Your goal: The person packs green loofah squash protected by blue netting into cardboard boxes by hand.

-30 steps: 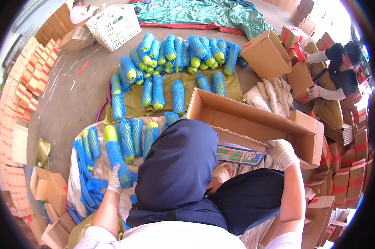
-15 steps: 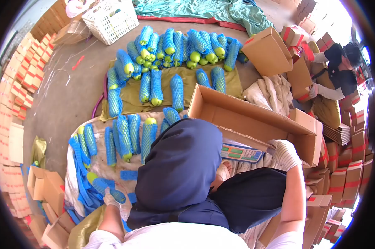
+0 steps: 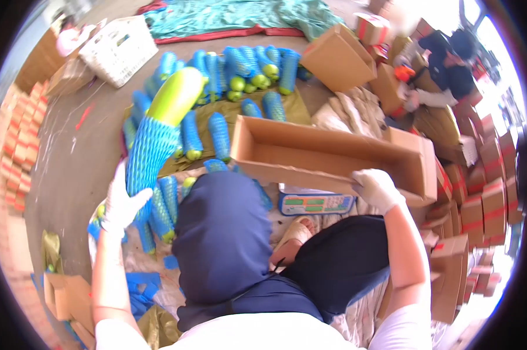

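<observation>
My left hand (image 3: 121, 204), in a white glove, holds the lower end of a long green gourd (image 3: 175, 98). A blue foam net (image 3: 152, 150) covers the gourd's lower part and leaves its upper end bare. The gourd is raised and tilted to the right at its top. My right hand (image 3: 378, 190), also gloved, has its fingers closed over the near edge of a long open cardboard box (image 3: 333, 146). That box rests on a scale (image 3: 317, 203), whose display panel shows below the near side.
Netted gourds (image 3: 257, 64) lie in rows on an olive cloth (image 3: 298, 108) and a pale one. A white crate (image 3: 120, 52) stands at far left. Stacked cartons (image 3: 485, 210) line the right side, where a co-worker (image 3: 444, 64) handles boxes.
My left hand has lifted the gourd from the lower left up and forward, in front of the rows. My right hand stays on the box edge. The view has shifted.
</observation>
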### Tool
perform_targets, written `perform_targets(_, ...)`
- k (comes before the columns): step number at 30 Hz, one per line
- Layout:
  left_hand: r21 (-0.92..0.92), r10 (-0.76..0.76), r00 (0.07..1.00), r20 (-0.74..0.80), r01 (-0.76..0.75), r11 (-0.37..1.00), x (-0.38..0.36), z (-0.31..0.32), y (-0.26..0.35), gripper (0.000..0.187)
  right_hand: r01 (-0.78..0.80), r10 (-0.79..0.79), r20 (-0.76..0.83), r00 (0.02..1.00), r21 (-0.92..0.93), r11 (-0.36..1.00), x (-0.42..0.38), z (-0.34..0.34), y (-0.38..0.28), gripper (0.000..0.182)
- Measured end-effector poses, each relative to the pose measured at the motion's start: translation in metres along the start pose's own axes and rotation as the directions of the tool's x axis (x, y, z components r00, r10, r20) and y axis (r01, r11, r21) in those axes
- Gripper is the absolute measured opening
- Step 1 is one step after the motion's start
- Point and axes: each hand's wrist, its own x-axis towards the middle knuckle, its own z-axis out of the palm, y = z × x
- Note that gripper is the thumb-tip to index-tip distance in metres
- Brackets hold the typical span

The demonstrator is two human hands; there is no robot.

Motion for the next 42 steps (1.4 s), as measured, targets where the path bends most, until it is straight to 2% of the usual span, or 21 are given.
perform_targets(1,0.096,0.102,0.991,0.081,-0.11,0.989,0.027,0.004,0.032,0.082,0.033,-0.032,-0.043,0.999,0.02,0.999,0.002,0.004,0.001,0.02)
perform_targets(4,-0.025,0.31,0.875,0.372,-0.324,0.946,0.085,0.036,0.122,0.077,0.088,-0.082,-0.122,0.989,0.043,0.995,0.009,0.018,0.004,0.018)
perform_targets(7,0.043,0.446,0.696,0.562,-0.563,0.825,0.114,0.091,0.18,0.075,-0.1,0.099,0.045,0.994,0.022,0.995,0.002,0.011,0.017,0.018)
perform_targets(9,0.075,0.463,0.589,0.663,-0.667,0.742,0.126,0.131,0.195,0.072,-0.184,0.182,0.031,0.983,0.275,0.944,-0.021,-0.014,0.028,0.02)
perform_targets(10,0.104,0.421,0.549,0.722,-0.687,0.719,0.127,0.147,0.205,0.071,-0.074,0.187,-0.277,0.942,0.372,0.925,-0.041,-0.025,0.03,0.023)
perform_targets(11,0.115,0.418,0.52,0.745,-0.717,0.687,0.131,0.164,0.203,0.068,-0.11,0.371,-0.427,0.824,0.522,0.846,-0.058,-0.029,0.034,0.019)
perform_targets(13,0.13,0.374,0.486,0.79,-0.729,0.673,0.135,0.187,0.201,0.069,-0.01,0.675,-0.542,0.501,0.776,0.631,-0.091,-0.021,0.053,0.015)
perform_targets(14,0.151,0.338,0.48,0.809,-0.727,0.67,0.138,0.196,0.197,0.069,0.049,0.76,-0.513,0.4,0.839,0.541,-0.103,0.009,0.087,0.016)
perform_targets(16,0.111,0.321,0.454,0.831,-0.701,0.705,0.145,0.21,0.191,0.062,0.179,0.876,-0.333,0.349,0.941,0.287,-0.114,0.074,0.138,0.018)
perform_targets(18,0.134,0.228,0.448,0.865,-0.643,0.754,0.152,0.224,0.191,0.067,0.451,0.79,-0.209,0.576,0.888,-0.094,-0.113,0.19,0.211,0.025)
perform_targets(19,0.161,0.172,0.458,0.872,-0.601,0.783,0.154,0.231,0.187,0.071,0.123,0.845,0.209,0.493,0.944,-0.306,-0.102,0.151,0.187,0.039)
perform_targets(23,0.106,0.13,0.377,0.917,-0.544,0.832,0.163,0.262,0.196,0.071,0.182,0.782,0.286,0.554,0.875,-0.449,-0.071,0.191,0.233,0.059)
perform_targets(25,0.062,0.156,0.343,0.926,-0.549,0.834,0.166,0.281,0.204,0.068,0.077,0.897,0.292,0.332,0.939,-0.335,-0.065,0.206,0.263,0.068)
perform_targets(26,0.038,0.175,0.329,0.928,-0.552,0.833,0.167,0.291,0.209,0.066,0.114,0.976,0.137,0.168,0.981,-0.157,-0.063,0.214,0.267,0.071)
perform_targets(27,0.019,0.182,0.313,0.932,-0.543,0.84,0.167,0.305,0.213,0.068,0.07,0.977,-0.113,0.18,0.992,0.102,-0.082,0.268,0.299,0.07)
perform_targets(29,-0.002,0.19,0.301,0.934,-0.529,0.849,0.163,0.337,0.218,0.07,-0.043,0.97,0.009,0.241,0.999,0.001,-0.108,0.288,0.31,0.068)
perform_targets(32,-0.108,0.259,0.273,0.926,-0.468,0.877,0.153,0.392,0.217,0.068,-0.029,0.891,0.323,0.319,0.943,-0.332,-0.134,0.214,0.228,0.059)
perform_targets(33,-0.124,0.284,0.257,0.924,-0.502,0.856,0.151,0.41,0.214,0.067,0.005,0.895,0.285,0.344,0.952,-0.306,-0.14,0.201,0.203,0.057)
perform_targets(37,-0.122,0.305,0.216,0.928,-0.597,0.793,0.148,0.448,0.204,0.064,0.106,0.909,0.101,0.404,0.982,-0.156,-0.172,0.172,0.14,0.056)
perform_targets(39,-0.174,0.286,0.108,0.952,-0.577,0.798,0.148,0.43,0.219,0.06,0.111,0.924,-0.025,0.382,0.994,-0.019,-0.181,0.152,0.124,0.05)
perform_targets(42,-0.269,0.34,0.101,0.935,-0.424,0.865,0.155,0.357,0.235,0.051,0.064,0.907,-0.295,0.302,0.955,0.289,-0.172,0.106,0.113,0.043)
